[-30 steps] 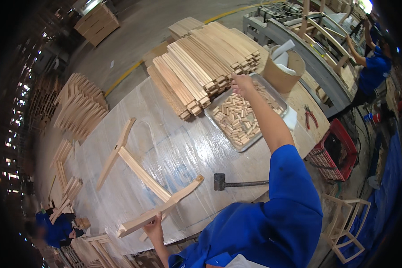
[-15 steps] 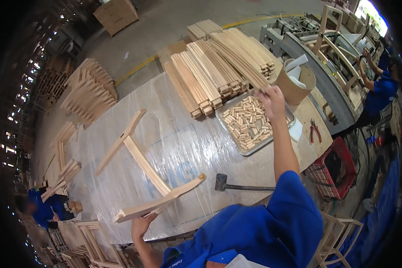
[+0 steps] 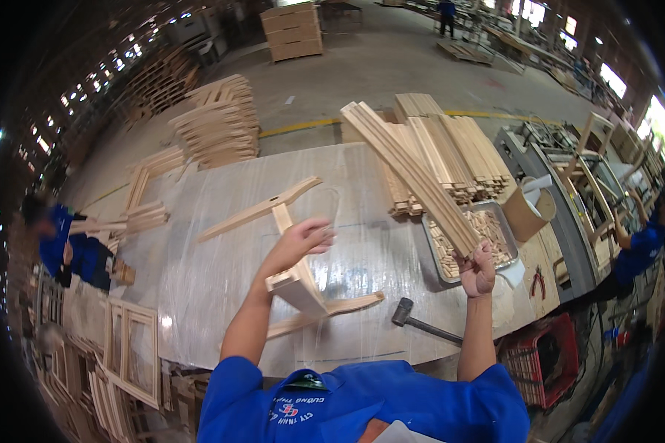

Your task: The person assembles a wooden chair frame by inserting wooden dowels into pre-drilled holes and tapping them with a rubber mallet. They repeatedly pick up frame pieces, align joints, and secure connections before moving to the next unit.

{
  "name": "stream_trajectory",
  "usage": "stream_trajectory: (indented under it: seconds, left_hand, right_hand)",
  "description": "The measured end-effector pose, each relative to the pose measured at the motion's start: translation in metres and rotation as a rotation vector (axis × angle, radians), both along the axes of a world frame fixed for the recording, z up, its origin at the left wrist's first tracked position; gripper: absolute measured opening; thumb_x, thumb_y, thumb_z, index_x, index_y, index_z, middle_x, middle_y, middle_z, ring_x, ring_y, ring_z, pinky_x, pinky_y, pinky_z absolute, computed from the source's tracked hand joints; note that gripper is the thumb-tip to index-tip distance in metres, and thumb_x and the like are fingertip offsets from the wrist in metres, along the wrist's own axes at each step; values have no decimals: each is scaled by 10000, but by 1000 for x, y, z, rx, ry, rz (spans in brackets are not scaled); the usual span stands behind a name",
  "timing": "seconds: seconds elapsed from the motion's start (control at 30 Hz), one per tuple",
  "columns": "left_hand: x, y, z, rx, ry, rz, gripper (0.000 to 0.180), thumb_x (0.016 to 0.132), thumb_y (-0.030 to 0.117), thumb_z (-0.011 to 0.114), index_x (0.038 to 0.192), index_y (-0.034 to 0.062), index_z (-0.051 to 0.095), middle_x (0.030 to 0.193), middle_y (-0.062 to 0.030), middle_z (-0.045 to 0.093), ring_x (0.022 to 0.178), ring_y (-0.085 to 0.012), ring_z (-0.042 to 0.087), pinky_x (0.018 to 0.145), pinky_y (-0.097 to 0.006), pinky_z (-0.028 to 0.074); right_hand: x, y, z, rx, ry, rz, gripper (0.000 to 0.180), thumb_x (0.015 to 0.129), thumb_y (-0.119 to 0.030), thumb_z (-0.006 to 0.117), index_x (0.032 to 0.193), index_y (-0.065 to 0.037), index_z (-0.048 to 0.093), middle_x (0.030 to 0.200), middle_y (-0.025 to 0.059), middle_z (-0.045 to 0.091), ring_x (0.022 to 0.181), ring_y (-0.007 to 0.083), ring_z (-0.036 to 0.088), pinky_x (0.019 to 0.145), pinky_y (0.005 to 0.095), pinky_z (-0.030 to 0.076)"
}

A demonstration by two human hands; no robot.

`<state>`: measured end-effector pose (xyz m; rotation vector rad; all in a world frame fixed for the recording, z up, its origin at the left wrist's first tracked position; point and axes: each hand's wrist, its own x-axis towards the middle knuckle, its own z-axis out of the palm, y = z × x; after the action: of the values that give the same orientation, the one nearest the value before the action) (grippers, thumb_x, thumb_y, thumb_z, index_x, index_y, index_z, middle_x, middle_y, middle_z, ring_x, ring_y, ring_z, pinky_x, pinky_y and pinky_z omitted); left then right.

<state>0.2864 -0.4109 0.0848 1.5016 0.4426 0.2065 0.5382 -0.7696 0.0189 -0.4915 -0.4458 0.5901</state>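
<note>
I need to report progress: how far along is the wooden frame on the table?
Done: two rails and a cross piece are already joined into a partial frame on the plastic-covered table. In hand: the left hand rests on its cross piece, and the right hand lifts a long slat. Left: that slat is unfitted; the mallet lies unused, and dowels fill the tray.

left hand (image 3: 303, 240): raised, fingers curled, gripping; right hand (image 3: 478, 269): raised, fist closed

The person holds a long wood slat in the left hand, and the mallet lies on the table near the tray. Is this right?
Not quite. The head view shows the long wood slat in the right hand, not the left. The mallet does lie on the table near the tray.
</note>
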Motion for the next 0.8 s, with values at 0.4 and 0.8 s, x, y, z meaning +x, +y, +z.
stream_trajectory:
  seconds: [0.4, 0.8]
  left_hand:
    - [-10, 40, -42, -675, -373, 279, 295, 1023, 228, 675, 1197, -8, 645, 1156, -161, 707, 1112, -302, 692, 1003, -494, 595]
    - [-13, 99, -55, -638, -454, 479, 300, 1004, 198, 705, 1210, -11, 642, 1198, -148, 694, 1142, -311, 670, 1069, -495, 563]
  right_hand:
    - [-92, 109, -6, -399, -74, 232, 151, 1003, -118, 683, 1073, -47, 570, 1054, 124, 692, 947, 242, 743, 821, 365, 640]
    - [-77, 65, -39, -766, 70, 36, 138, 1028, -170, 642, 1091, -49, 623, 1052, 120, 728, 872, 179, 734, 707, 283, 613]
